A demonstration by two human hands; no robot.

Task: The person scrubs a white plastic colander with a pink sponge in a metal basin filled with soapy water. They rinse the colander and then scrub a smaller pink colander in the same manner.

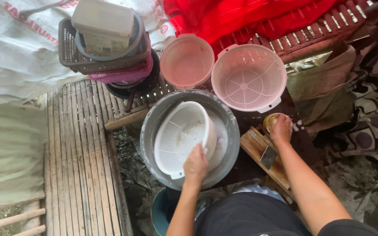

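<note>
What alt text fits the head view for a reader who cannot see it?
Left hand grips a white colander tilted in a grey basin; right hand rests on a yellowish round thing beside a wooden board. A pink colander and pink tub sit behind.

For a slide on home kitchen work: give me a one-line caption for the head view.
Left hand tilts a white colander in a metal basin; right hand presses a round yellowish item.
</note>
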